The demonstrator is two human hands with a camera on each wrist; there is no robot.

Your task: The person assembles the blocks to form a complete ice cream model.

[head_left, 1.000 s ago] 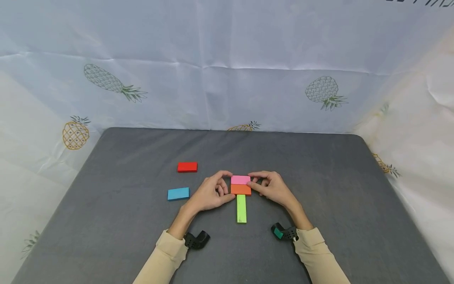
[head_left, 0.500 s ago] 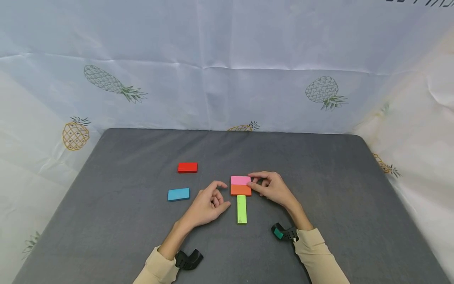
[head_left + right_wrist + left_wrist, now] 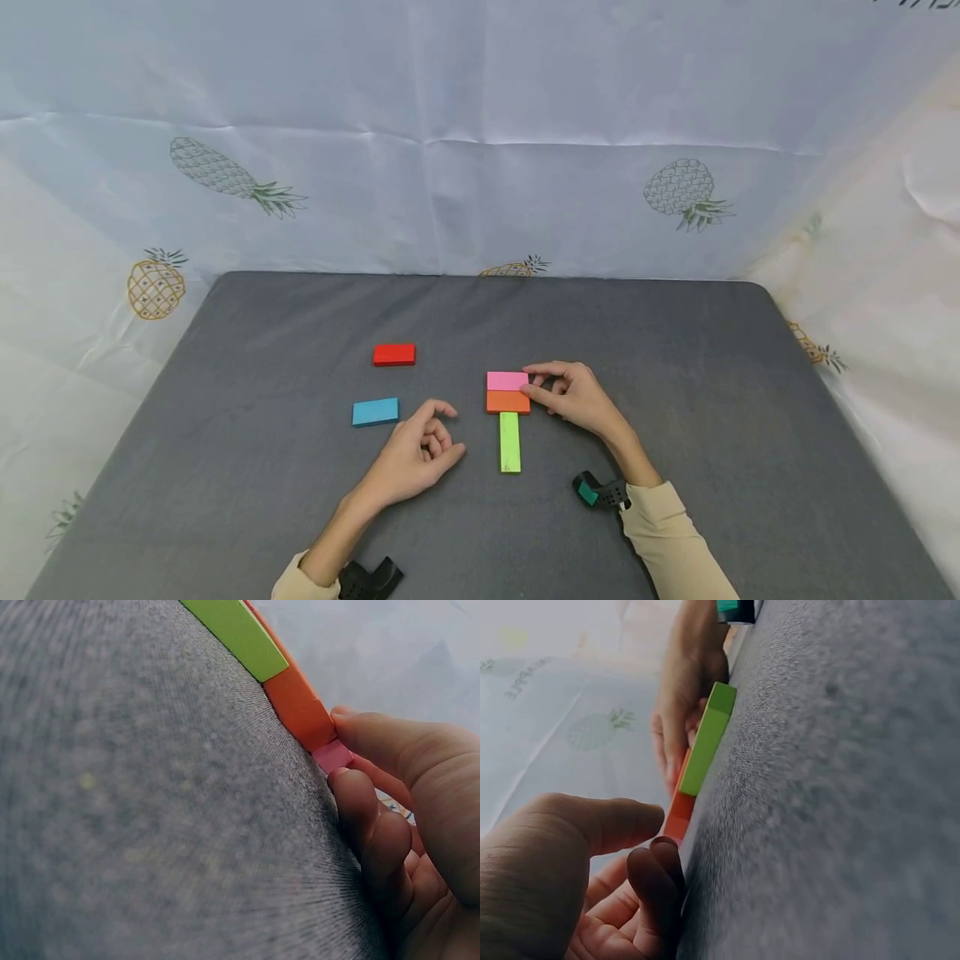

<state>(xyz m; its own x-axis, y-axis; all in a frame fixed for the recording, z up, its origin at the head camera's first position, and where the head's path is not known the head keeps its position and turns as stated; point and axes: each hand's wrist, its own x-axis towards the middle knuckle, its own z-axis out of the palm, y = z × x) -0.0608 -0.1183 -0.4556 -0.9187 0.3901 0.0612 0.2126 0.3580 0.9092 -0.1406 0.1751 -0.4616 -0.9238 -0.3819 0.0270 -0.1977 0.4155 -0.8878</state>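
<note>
On the grey table lies a pink wooden block (image 3: 507, 382), with an orange block (image 3: 507, 402) flush along its near side. A lime green block (image 3: 510, 442) stands end-on against the orange one's near edge, forming a T shape. My right hand (image 3: 576, 399) pinches the pink block's right end, its index finger at the far corner and the thumb by the seam with the orange block (image 3: 300, 712). My left hand (image 3: 415, 454) hovers left of the green block, holding nothing, fingers loosely bent with thumb and index finger apart.
A blue block (image 3: 376, 412) lies just beyond the left hand. Farther back is a red block (image 3: 394, 355). A white cloth with pineapple prints (image 3: 450, 208) hangs behind the grey table (image 3: 675, 350).
My left hand has let go of the blocks' left end and drawn back left and toward me. The right hand and the blocks have stayed in place.
</note>
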